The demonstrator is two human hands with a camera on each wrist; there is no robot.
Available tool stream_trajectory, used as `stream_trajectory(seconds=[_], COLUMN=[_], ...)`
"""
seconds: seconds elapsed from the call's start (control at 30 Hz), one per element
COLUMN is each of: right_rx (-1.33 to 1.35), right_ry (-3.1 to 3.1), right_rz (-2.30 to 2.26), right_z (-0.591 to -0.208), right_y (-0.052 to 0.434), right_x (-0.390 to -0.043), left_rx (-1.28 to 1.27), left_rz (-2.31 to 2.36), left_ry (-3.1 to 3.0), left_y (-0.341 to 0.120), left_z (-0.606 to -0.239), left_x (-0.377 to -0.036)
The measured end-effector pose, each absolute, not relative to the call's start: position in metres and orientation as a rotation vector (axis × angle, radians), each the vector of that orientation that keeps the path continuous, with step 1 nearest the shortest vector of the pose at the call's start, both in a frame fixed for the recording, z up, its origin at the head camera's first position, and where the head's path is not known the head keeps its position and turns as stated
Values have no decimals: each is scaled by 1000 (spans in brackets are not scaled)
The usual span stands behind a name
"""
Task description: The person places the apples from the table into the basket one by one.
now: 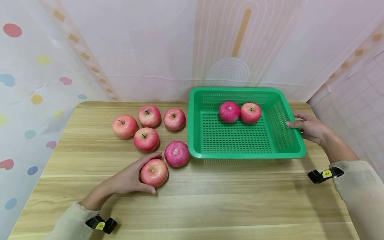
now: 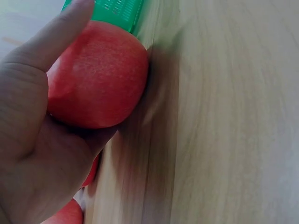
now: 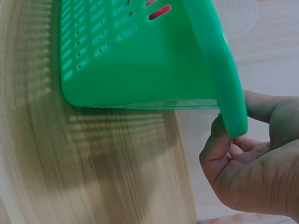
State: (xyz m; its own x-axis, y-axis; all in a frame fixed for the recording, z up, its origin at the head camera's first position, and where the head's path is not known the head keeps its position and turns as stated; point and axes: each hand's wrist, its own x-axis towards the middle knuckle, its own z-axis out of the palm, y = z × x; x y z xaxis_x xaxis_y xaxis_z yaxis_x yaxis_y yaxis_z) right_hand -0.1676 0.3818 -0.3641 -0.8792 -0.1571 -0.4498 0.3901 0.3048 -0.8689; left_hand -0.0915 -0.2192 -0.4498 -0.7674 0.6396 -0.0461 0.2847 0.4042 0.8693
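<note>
I'm curling my left hand (image 1: 127, 180) around an apple (image 1: 154, 172) | right hand (image 1: 309, 127) gripping the basket (image 1: 237, 151) rim | two apples inside, six outside.

- Basket (image 1: 295, 151): bright green plastic, its floor and walls a grid of small slots; in the right wrist view the same green, with red showing through 2 slots
- 2 apples in the basket (image 1: 240, 112): one deep pink-red, one lighter red
- 6 apples on the table: red to pink, speckled; the apple (image 1: 154, 172) under the left hand (image 1: 127, 180) shows a pale yellowish patch
- Table (image 1: 210, 200): light wood grain, tan and cream streaks
- Sleeves (image 1: 360, 190): cream
- Wrist straps (image 1: 325, 174): black with a yellow tag
- Backdrop (image 1: 36, 83): pale pink; coloured dots and hearts at left; arches and an orange bar in the middle
</note>
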Motion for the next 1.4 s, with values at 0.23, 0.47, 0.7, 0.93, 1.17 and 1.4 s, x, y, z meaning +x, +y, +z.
stream_trajectory(seconds=[0.23, 0.47, 0.7, 0.93, 1.17, 1.4], right_rx=[213, 217, 219, 207, 202, 203], right_ry=[2127, 2125, 2102, 2098, 2103, 2088], right_rz=[-1604, -1615, -1644, -1661, -1652, -1680], right_z=[-364, -363, -364, -365, -364, -365], right_y=[381, 382, 383, 383, 383, 383], right_x=[-167, -167, -167, -166, -166, -166], left_rx=[803, 799, 806, 832, 832, 828], left_rz=[1321, 1310, 1320, 1340, 1345, 1331], left_ry=[2297, 2305, 2300, 2285, 2280, 2300], left_y=[-218, -218, -217, -218, -219, -222], left_z=[-452, -452, -452, -453, -453, -448], left_x=[-92, -93, -93, -93, -92, -92])
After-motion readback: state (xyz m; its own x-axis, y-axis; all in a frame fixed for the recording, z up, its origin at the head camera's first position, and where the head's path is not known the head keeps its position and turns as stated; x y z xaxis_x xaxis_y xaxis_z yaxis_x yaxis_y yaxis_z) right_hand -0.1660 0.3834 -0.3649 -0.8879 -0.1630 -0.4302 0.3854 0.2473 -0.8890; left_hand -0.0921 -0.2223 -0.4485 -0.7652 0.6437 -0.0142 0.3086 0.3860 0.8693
